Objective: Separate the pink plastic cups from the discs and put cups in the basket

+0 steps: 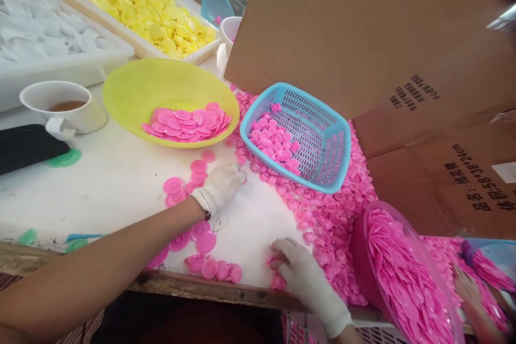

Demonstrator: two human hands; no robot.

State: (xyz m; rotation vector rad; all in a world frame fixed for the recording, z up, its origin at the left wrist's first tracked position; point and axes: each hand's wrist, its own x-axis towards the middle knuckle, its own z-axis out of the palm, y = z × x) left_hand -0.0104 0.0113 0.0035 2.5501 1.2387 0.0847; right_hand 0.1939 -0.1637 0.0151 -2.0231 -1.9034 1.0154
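Note:
My left hand point(221, 189), in a white glove, reaches over the white tabletop with its fingers pinched together. A bit of a small pink plastic cup point(244, 178) shows at its fingertips. Near the table's front edge, my gloved right hand point(304, 279) curls its fingers round another pink cup point(274, 262). Flat pink saucers point(206, 242) lie in a loose line beneath and beside my left forearm. A short row of pink cups point(222, 270) rests by the front edge, between the two hands. A blue basket point(336, 185) with some pink cups sits on the cup heap.
Pink saucers partly fill a yellow bowl point(133, 83). A tilted pink tub point(368, 274) is packed with pink pieces. Cardboard boxes point(342, 27) wall the right. At left are a white mug point(83, 118), a black object point(28, 146) and parts trays. Another person's hand point(467, 287) is far right.

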